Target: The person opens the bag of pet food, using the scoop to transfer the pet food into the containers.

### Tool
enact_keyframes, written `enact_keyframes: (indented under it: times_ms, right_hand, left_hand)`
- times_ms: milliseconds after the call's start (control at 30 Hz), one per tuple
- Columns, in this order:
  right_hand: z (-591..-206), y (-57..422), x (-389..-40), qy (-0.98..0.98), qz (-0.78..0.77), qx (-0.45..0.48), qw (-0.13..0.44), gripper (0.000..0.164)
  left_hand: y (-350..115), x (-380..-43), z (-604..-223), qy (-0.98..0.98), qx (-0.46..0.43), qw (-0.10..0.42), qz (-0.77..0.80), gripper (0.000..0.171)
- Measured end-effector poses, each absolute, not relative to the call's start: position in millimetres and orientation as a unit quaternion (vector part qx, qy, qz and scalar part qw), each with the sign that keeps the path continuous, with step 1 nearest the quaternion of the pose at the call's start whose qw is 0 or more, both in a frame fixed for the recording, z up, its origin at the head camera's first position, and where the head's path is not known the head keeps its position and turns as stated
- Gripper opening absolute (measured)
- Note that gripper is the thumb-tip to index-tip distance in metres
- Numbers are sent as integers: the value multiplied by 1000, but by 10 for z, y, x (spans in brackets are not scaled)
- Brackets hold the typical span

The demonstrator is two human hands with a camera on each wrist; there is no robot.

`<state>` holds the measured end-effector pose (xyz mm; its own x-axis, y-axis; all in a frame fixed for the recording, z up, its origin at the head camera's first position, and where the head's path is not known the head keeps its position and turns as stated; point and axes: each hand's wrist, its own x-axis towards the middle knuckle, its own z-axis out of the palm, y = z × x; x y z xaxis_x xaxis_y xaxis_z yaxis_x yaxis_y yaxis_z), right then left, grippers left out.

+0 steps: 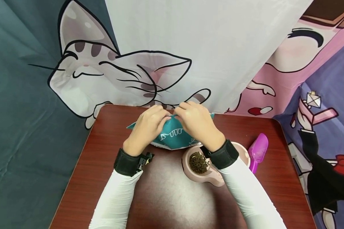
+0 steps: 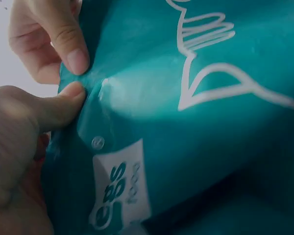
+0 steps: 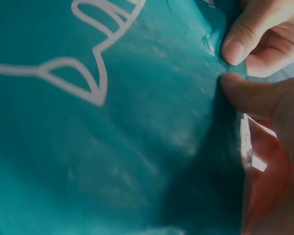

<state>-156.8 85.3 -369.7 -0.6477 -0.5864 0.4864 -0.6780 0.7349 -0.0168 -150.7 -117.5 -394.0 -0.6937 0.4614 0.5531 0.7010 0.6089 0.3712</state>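
A teal bag (image 1: 172,135) with white line drawings stands near the back edge of the table. My left hand (image 1: 149,125) pinches its top edge between thumb and fingers. Close beside it, my right hand (image 1: 195,122) pinches the same edge. In the left wrist view both thumbs press on the front of the bag (image 2: 137,122), where a white label with partly readable print shows. The right wrist view shows the bag's (image 3: 137,137) other side of the drawing, with the right thumb on the rim. What lies inside the bag is hidden.
In front of the bag sits a pale pink bowl (image 1: 186,170) with a handle, holding brown pellets (image 1: 199,163). A second pale bowl (image 1: 242,151) is partly behind my right wrist. A purple scoop (image 1: 258,148) lies right of it on the brown table (image 1: 103,159).
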Motion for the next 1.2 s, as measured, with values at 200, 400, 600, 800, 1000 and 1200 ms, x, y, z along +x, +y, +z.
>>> enact_keyframes:
  times_ms: [200, 400, 600, 800, 1000, 1200]
  right_hand:
    - [-3733, 854, -1598, -894, 124, 353, 248, 12]
    - [-3756, 851, -1618, -887, 131, 359, 258, 13]
    - [-3766, 853, -1620, -891, 119, 361, 247, 12]
    - [-3729, 836, -1596, -902, 72, 353, 237, 13]
    - [-3727, 730, -1614, -899, 71, 361, 237, 19]
    - [-3745, 655, -1672, -888, 106, 382, 231, 13]
  left_hand:
    - [-1294, -1458, -3900, -889, -323, 202, -255, 17]
    - [-1416, -1433, -3928, -892, -318, 217, -236, 19]
    - [-1421, -1485, -4021, -871, -325, 253, -267, 11]
    - [-1380, -1540, -4034, -856, -343, 257, -289, 11]
    - [-1369, -1562, -4035, -858, -348, 257, -277, 11]
    - [-1376, -1571, -4041, -842, -365, 278, -285, 8]
